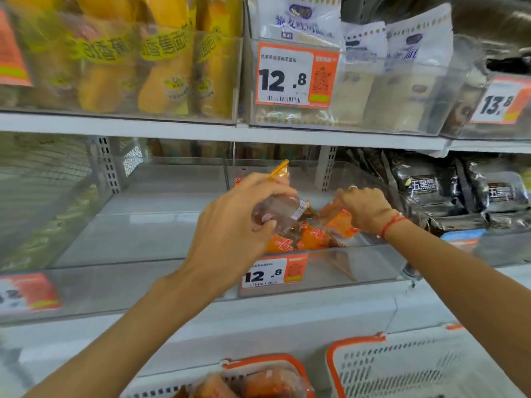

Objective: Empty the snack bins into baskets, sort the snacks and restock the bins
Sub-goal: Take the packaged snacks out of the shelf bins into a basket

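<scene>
My left hand (235,222) grips a clear-and-orange snack packet (283,208) over the middle clear bin (373,262) on the lower shelf. My right hand (365,208) reaches into the same bin and holds an orange snack packet (342,219). A few more orange packets (310,238) lie at the bin's front. Below, a white basket with an orange rim (258,361) holds orange packets. A second white basket (333,369) stands to its right, and no snacks show in the part I can see.
The clear bin (120,239) to the left has nothing visible in it. Black snack bags (425,188) fill the bin to the right. The upper shelf (201,129) carries bins of yellow packets (161,70) and white packets (402,67). Orange price tags (274,271) hang on the bin fronts.
</scene>
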Demonstrator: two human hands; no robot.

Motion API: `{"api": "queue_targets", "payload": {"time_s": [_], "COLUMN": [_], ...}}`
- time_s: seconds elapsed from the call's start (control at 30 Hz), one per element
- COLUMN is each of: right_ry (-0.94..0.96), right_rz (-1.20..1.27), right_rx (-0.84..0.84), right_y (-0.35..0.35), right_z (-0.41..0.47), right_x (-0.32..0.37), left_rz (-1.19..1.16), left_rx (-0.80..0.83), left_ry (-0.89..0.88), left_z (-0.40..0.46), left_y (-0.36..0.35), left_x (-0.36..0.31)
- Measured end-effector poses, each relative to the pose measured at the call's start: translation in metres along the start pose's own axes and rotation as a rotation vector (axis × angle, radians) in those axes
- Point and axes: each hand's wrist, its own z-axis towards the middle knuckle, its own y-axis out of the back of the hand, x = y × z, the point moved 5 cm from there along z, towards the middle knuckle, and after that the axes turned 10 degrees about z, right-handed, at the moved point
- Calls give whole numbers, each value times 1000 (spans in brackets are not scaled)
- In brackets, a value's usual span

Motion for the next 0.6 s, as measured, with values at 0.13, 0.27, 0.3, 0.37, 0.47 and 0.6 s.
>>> {"api": "queue_targets", "payload": {"time_s": [0.13, 0.27, 0.3, 0.37, 0.47, 0.6], "right_ry": [-48, 13, 43, 122, 231, 383], "right_rz": [157, 362, 391, 429, 551, 865], "right_rx": [-196, -480, -561, -662, -694, -504], "right_y": [14, 54, 66, 85, 101, 88], "right_z": [-38, -94, -113, -152, -206, -251], "right_x": [-8, -10, -8, 4, 29, 76], "left_rz": [-52, -140, -136, -33, 213, 344], "left_rx": [-12, 35, 62, 150, 338, 666], "left_ry": [-5, 21, 21, 4, -10, 126], "left_z": [-21, -38, -44, -64, -107, -171], "left_y": [30, 58, 64, 74, 81, 76], "left_x": [-10, -11, -12, -11, 0, 33]}}
